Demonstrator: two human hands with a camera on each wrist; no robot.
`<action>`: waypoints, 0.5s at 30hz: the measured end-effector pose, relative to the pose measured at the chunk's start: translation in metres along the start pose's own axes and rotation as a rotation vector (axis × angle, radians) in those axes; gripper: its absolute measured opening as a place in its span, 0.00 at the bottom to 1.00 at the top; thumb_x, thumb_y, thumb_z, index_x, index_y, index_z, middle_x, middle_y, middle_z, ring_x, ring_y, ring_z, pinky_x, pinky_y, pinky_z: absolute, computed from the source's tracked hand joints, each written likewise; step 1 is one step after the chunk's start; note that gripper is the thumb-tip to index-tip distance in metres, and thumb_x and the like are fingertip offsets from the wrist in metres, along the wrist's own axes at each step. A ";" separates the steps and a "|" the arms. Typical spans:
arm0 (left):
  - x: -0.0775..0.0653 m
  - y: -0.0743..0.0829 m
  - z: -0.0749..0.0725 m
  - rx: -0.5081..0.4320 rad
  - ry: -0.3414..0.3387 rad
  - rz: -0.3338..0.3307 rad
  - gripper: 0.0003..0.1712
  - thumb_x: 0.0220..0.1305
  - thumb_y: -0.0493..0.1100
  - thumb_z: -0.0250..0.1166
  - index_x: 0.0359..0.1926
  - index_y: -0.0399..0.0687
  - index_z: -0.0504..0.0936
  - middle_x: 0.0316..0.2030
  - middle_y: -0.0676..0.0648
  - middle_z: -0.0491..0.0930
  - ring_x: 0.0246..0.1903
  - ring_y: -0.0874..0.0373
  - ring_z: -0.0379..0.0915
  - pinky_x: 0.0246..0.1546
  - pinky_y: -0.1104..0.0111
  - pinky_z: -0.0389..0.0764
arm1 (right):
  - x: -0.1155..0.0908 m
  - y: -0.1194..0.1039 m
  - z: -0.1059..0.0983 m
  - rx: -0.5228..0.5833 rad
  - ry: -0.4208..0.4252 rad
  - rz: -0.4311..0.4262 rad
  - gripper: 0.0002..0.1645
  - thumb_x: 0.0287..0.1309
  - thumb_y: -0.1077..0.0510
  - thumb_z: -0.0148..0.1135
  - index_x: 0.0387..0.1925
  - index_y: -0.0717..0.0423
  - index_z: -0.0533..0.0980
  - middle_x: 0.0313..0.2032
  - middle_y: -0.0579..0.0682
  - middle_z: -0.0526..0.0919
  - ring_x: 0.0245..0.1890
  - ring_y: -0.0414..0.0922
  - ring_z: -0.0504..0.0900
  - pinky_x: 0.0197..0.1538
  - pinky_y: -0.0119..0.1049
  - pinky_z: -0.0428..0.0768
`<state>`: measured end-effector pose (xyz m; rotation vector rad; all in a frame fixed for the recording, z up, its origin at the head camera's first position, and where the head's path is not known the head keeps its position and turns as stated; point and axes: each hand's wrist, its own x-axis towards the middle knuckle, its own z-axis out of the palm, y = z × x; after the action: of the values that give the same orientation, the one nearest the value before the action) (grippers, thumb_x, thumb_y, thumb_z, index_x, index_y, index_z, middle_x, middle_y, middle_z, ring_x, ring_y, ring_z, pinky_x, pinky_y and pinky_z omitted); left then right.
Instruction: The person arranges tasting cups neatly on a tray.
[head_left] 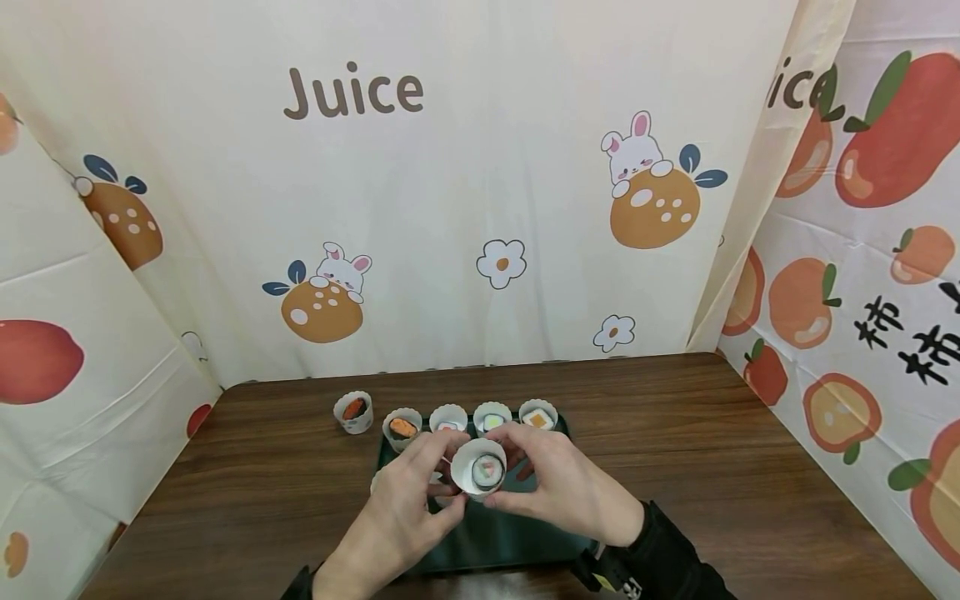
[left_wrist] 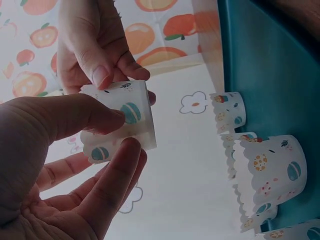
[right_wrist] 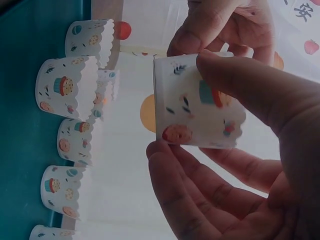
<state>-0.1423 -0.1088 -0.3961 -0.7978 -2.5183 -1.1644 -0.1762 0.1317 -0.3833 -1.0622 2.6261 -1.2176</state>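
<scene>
Above the tray, both hands hold a small white paper cup (head_left: 463, 475) with a scalloped rim, tilted so its opening faces the head camera. Inside lies a round sushi roll (head_left: 488, 472) with white rice and a dark edge. My left hand (head_left: 397, 510) grips the cup from the left, with thumb and fingers on its printed wall (left_wrist: 112, 142). From the other side my right hand (head_left: 558, 483) pinches it, thumb on the wall printed with a cupcake (right_wrist: 185, 107). Beneath the hands is a dark green tray (head_left: 510, 542).
Along the tray's back stand paper cups with sushi, including an orange-topped one (head_left: 402, 428), one with green edging (head_left: 492, 417) and one with a yellow centre (head_left: 538, 415). Another cup (head_left: 352, 413) stands on the wooden table (head_left: 247, 483), left of the tray. Printed curtains (head_left: 450, 192) surround the table.
</scene>
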 end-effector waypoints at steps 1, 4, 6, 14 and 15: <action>0.000 0.000 0.000 -0.006 -0.004 0.002 0.38 0.54 0.25 0.78 0.64 0.47 0.76 0.52 0.46 0.80 0.45 0.54 0.85 0.39 0.81 0.84 | 0.000 0.000 0.000 0.001 0.000 0.004 0.32 0.64 0.46 0.77 0.65 0.51 0.77 0.50 0.41 0.86 0.46 0.32 0.84 0.51 0.32 0.86; 0.001 0.000 0.001 -0.029 -0.007 0.027 0.36 0.56 0.24 0.77 0.63 0.46 0.76 0.51 0.46 0.80 0.43 0.55 0.85 0.38 0.80 0.85 | 0.000 0.001 0.001 0.002 -0.001 0.013 0.33 0.64 0.43 0.77 0.65 0.50 0.77 0.51 0.41 0.86 0.45 0.31 0.83 0.50 0.31 0.86; 0.001 0.001 0.002 -0.044 -0.010 0.039 0.35 0.57 0.24 0.76 0.63 0.46 0.76 0.50 0.45 0.80 0.42 0.55 0.85 0.37 0.80 0.85 | 0.000 0.001 0.002 0.007 -0.006 0.017 0.34 0.65 0.42 0.76 0.65 0.50 0.76 0.51 0.41 0.86 0.46 0.31 0.84 0.51 0.32 0.87; 0.001 0.000 0.003 -0.054 -0.022 0.038 0.31 0.60 0.25 0.75 0.63 0.44 0.77 0.47 0.46 0.80 0.41 0.57 0.85 0.37 0.80 0.85 | 0.000 0.003 0.002 0.022 -0.011 0.006 0.35 0.64 0.41 0.77 0.65 0.50 0.76 0.51 0.42 0.87 0.47 0.34 0.85 0.51 0.33 0.87; 0.001 0.000 0.004 -0.054 -0.022 0.039 0.31 0.60 0.26 0.75 0.63 0.44 0.77 0.46 0.46 0.80 0.40 0.57 0.85 0.37 0.79 0.85 | 0.001 0.003 0.002 0.025 -0.013 0.002 0.35 0.64 0.41 0.77 0.65 0.50 0.76 0.51 0.42 0.87 0.47 0.34 0.86 0.51 0.33 0.87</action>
<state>-0.1434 -0.1053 -0.3976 -0.8745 -2.4871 -1.2214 -0.1777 0.1316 -0.3866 -1.0589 2.5950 -1.2358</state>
